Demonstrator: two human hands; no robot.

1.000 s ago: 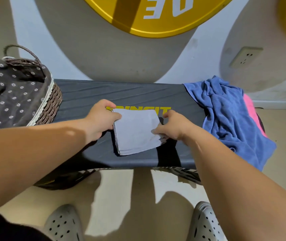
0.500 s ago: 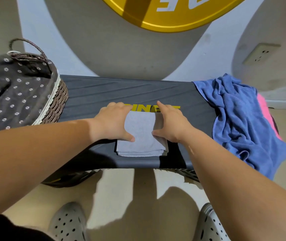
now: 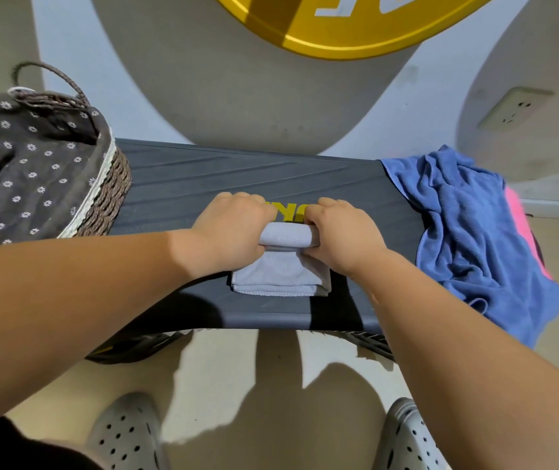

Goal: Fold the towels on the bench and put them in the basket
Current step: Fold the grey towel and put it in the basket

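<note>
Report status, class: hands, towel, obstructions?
Left hand and right hand gripping grey towel, far edge lifted. Blue towel unfolded. Basket path clear.

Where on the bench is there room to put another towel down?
The bench is bare between the basket and the left hand, and along the back behind both hands. The right end is crowded by the blue towel; the middle holds the grey towel.

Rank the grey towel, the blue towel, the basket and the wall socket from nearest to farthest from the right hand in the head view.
From the right hand:
1. Grey towel: in its grip, bench centre.
2. Blue towel: draped over the bench's right end.
3. Basket: on the left end, beyond the left hand.
4. Wall socket: on the wall, upper right; its order with the basket is close.
</note>
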